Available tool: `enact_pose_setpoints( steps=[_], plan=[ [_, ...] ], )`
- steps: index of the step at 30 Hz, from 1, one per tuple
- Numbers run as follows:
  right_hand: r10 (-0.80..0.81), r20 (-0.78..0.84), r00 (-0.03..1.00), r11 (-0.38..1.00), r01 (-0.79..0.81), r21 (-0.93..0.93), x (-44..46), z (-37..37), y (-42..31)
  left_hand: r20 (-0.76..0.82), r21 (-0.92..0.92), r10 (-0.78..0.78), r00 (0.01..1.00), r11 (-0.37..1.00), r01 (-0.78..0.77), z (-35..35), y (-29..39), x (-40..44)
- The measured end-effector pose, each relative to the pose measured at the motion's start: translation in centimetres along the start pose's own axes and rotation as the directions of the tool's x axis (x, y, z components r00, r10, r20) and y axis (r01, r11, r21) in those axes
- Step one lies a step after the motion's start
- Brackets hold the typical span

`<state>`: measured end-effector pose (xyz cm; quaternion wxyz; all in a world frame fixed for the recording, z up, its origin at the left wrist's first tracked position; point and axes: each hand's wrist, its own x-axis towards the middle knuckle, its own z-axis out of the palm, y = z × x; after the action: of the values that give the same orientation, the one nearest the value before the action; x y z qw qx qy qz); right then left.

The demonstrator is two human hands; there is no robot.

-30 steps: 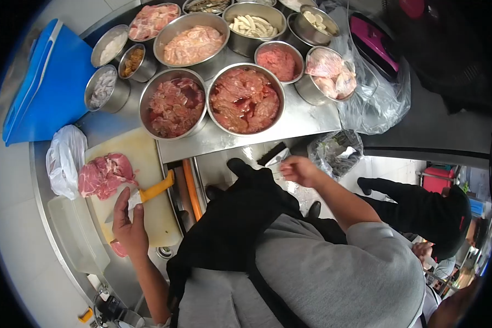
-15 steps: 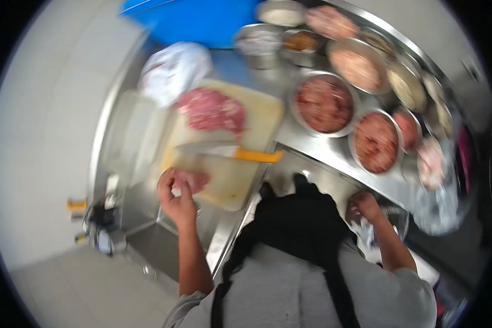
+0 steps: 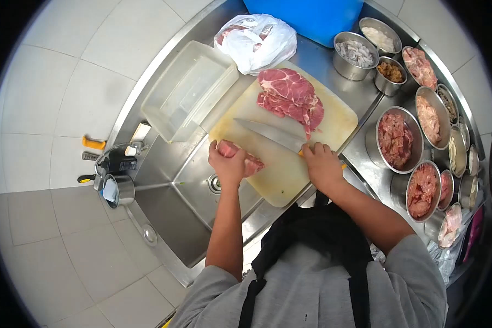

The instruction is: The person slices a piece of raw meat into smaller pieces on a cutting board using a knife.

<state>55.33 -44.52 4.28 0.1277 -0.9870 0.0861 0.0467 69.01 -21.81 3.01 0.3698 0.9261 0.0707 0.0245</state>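
My left hand [image 3: 227, 164] is closed around a small piece of raw meat [image 3: 253, 165] at the near left edge of the cutting board [image 3: 283, 183]. Over the board's right side, my right hand [image 3: 323, 167] is closed on the yellow handle of a knife [image 3: 265, 131]. Its broad blade points left across the board, close to its surface. Beyond the blade lie larger slabs of red, marbled meat [image 3: 291, 94], partly stacked on one another. My right fingers cover most of the handle.
A clear plastic tub [image 3: 172, 117] stands left of the board, by a steel sink [image 3: 172, 227]. Behind are a white plastic bag [image 3: 265, 49] and a blue bin [image 3: 311, 19]. Several steel bowls line the right counter, including one of chopped meat [image 3: 394, 141].
My right hand has come up from beside my body onto the knife handle. My left hand now grips the small meat piece. The camera view has shifted, so the board appears farther right.
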Motion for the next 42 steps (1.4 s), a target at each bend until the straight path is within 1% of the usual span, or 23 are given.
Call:
enact_pose_setpoints(
  steps=[1, 2, 3, 4, 6, 7, 8, 9, 11, 12, 14, 15, 16, 18, 20, 22, 23, 25, 28, 29, 33, 38, 42],
  plan=[
    [-0.035, -0.054, 0.998, 0.999, 0.036, 0.015, -0.3, 0.5, 0.4, 0.096, -0.330, -0.040, 0.995, 0.941, 0.070, -0.8, -0.9, -0.1],
    [-0.068, -0.109, 0.992, 0.997, 0.072, 0.030, -0.5, 0.9, 0.6, 0.198, -0.612, -0.046, 0.979, 0.775, 0.160, -1.8, -1.7, -0.3],
    [-0.070, -0.107, 0.992, 0.996, 0.074, 0.040, -0.5, 0.9, 0.7, 0.208, -0.725, -0.052, 0.977, 0.662, 0.190, -2.4, -3.2, -0.1],
    [-0.060, -0.087, 0.994, 0.997, 0.064, 0.041, -0.6, 0.6, 0.6, 0.203, -0.720, -0.054, 0.978, 0.669, 0.187, -3.5, -3.8, -0.2],
    [-0.054, -0.073, 0.996, 0.998, 0.057, 0.041, 0.0, 0.3, 0.4, 0.385, -0.904, 0.037, 0.922, 0.215, 0.369, -5.1, -4.2, -0.4],
    [-0.061, -0.056, 0.997, 0.997, 0.063, 0.047, 0.3, 0.2, 0.3, 0.395, -0.902, 0.026, 0.918, 0.198, 0.383, -5.6, -3.1, -0.7],
    [-0.066, -0.035, 0.997, 0.996, 0.068, 0.050, 0.5, 0.1, 0.3, 0.400, -0.901, 0.029, 0.916, 0.197, 0.387, -5.7, -1.9, -0.9],
    [-0.064, -0.031, 0.997, 0.997, 0.066, 0.042, 0.8, -0.4, 0.1, 0.375, -0.881, -0.019, 0.927, 0.304, 0.363, -5.8, 0.1, -1.1],
    [0.029, 0.177, 0.984, 0.993, -0.048, 0.103, 1.6, -1.8, -0.3, 0.311, -0.797, -0.096, 0.946, 0.516, 0.314, -4.5, 2.3, -1.4],
    [0.027, 0.177, 0.984, 0.995, -0.044, 0.091, 1.6, -2.1, -0.2, 0.311, -0.803, -0.098, 0.945, 0.505, 0.316, -3.1, 2.5, -1.7],
    [0.135, 0.233, 0.963, 0.928, -0.205, 0.310, 1.7, -2.5, -0.1, 0.046, -0.467, 0.039, 0.998, 0.884, -0.013, 0.0, 2.4, -2.0],
    [0.137, 0.234, 0.963, 0.931, -0.205, 0.301, 1.4, -3.2, -0.1, 0.053, -0.305, 0.110, 0.993, 0.948, -0.089, 1.1, 2.8, -2.2],
    [0.144, 0.234, 0.962, 0.919, -0.218, 0.329, 1.0, -4.6, -0.1, 0.056, -0.314, 0.104, 0.993, 0.946, -0.082, 2.0, 3.4, -2.8],
    [0.155, 0.238, 0.959, 0.908, -0.233, 0.347, 0.0, -7.4, -0.1, -0.041, -0.039, 0.107, 0.993, 0.993, -0.109, 3.5, 4.3, -4.0],
    [0.191, 0.295, 0.936, 0.927, -0.271, 0.260, -0.8, -9.6, -0.1, -0.061, -0.129, 0.140, 0.988, 0.981, -0.147, 3.1, 3.1, -3.1],
    [0.171, 0.217, 0.961, 0.939, -0.226, 0.258, -2.4, -10.0, -0.2, -0.183, -0.021, 0.398, 0.899, 0.913, -0.408, 1.9, 1.7, -2.0],
    [0.133, 0.232, 0.964, 0.953, -0.188, 0.236, -2.9, -10.9, -0.9, -0.168, -0.029, 0.398, 0.902, 0.913, -0.408, 1.5, 1.3, -1.7],
    [0.053, 0.194, 0.979, 0.980, -0.089, 0.180, -3.8, -11.8, -2.2, -0.161, -0.092, 0.650, 0.743, 0.739, -0.667, 0.5, 2.1, -1.6],
    [0.063, 0.197, 0.978, 0.975, -0.103, 0.196, -4.5, -11.2, -3.8, -0.068, -0.227, 0.746, 0.662, 0.635, -0.738, 2.5, 1.6, -1.4],
    [0.075, 0.229, 0.971, 0.987, -0.105, 0.123, -4.6, -11.2, -4.4, -0.056, -0.332, 0.713, 0.698, 0.646, -0.687, 3.2, 1.6, -1.8],
    [0.080, 0.288, 0.954, 0.993, -0.101, 0.057, -5.1, -11.9, -5.7, -0.133, -0.378, 0.670, 0.730, 0.647, -0.662, 4.3, 1.3, -2.0],
    [0.127, 0.335, 0.934, 0.990, -0.140, 0.016, -5.7, -13.3, -7.3, -0.159, -0.283, 0.727, 0.667, 0.614, -0.737, 4.1, 1.5, -1.8],
    [0.154, 0.356, 0.922, 0.986, -0.168, 0.009, -5.8, -13.2, -8.0, -0.147, -0.325, 0.702, 0.697, 0.631, -0.704, 4.4, 1.0, -1.7]
  ],
)
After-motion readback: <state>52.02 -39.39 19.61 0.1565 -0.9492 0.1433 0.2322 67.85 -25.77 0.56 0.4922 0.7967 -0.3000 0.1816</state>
